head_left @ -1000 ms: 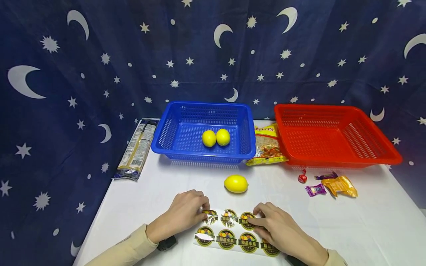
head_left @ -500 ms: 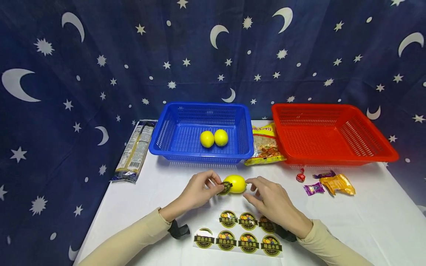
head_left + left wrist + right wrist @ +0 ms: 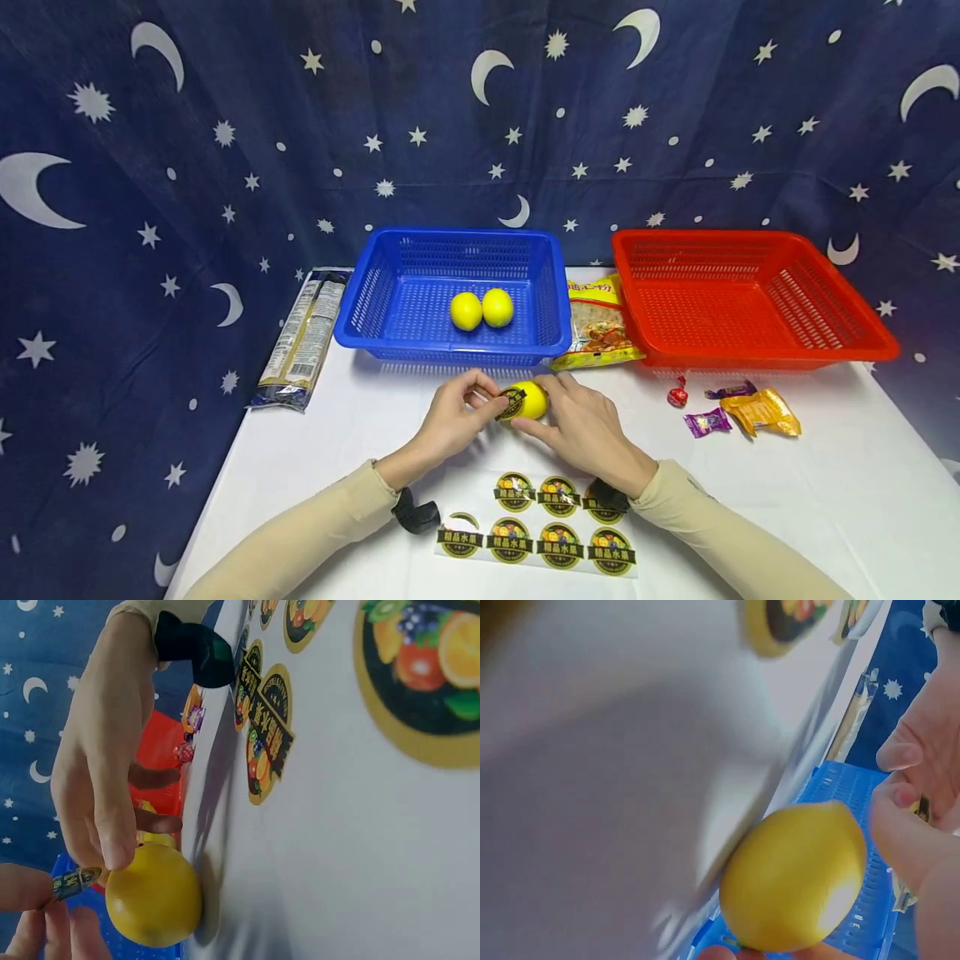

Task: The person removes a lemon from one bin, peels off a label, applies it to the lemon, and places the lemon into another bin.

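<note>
A yellow lemon (image 3: 528,402) sits on the white table (image 3: 787,500) in front of the blue basket. My right hand (image 3: 538,407) holds it, thumb below and fingers over the top. My left hand (image 3: 491,402) pinches a round black-and-gold fruit sticker (image 3: 511,402) against the lemon's left end. The left wrist view shows the lemon (image 3: 154,894) with the sticker (image 3: 75,883) held edge-on beside it. In the right wrist view the lemon (image 3: 795,877) fills the middle. A sticker sheet (image 3: 536,527) lies near the table's front edge, below both hands.
The blue basket (image 3: 360,321) holds two lemons (image 3: 482,308). A red basket (image 3: 757,292) stands at the right, a yellow snack bag (image 3: 600,329) between the baskets. A long packet (image 3: 303,337) lies at the left. Several wrapped candies (image 3: 738,407) lie at the right. A starry blue cloth hangs behind.
My left hand peeled a sticker off the sheet and carried it up to the lemon. My right hand left the sheet and took hold of the lemon.
</note>
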A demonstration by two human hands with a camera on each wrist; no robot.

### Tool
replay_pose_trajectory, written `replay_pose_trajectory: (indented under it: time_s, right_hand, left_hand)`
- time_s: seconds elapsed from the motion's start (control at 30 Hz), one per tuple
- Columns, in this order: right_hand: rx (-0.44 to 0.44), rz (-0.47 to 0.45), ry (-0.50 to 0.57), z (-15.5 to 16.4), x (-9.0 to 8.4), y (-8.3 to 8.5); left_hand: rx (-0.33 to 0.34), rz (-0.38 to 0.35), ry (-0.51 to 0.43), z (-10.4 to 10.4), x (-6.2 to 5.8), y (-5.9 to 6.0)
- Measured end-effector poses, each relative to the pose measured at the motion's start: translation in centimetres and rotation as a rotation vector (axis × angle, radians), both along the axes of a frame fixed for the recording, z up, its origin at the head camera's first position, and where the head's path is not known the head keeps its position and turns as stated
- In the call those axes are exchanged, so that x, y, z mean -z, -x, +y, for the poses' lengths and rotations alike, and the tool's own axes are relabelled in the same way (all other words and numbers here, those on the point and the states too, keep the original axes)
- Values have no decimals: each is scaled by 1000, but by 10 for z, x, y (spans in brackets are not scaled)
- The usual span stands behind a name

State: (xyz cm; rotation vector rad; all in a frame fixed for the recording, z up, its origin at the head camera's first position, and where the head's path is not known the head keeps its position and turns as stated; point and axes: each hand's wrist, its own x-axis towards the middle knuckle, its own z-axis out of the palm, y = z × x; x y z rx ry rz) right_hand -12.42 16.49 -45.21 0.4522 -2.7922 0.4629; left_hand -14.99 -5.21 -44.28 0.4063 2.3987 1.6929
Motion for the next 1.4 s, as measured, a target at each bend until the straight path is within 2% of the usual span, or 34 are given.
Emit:
replay_pose_trajectory:
  time_s: [0.27,0.5,0.7,0.97,1.1,1.23,1.4]
  right_hand:
    - [-20,3,-2,-3,3,10]
    - [-161,-140,88,3,-2,13]
    - [-194,-207,165,8,-2,15]
    - [-220,-216,197,9,1,16]
    - [-230,-233,201,9,1,16]
    - [-231,-254,204,9,0,15]
    - [-252,-270,220,8,1,17]
  left_hand:
    - [-33,-42,-71,-1,6,2]
    - [-23,-77,-115,1,7,4]
    - [-1,-74,-99,3,8,8]
    - [13,41,28,8,13,16]
    - [18,82,41,11,15,17]
    - [26,157,73,13,16,17]
    - [-14,212,159,14,16,15]
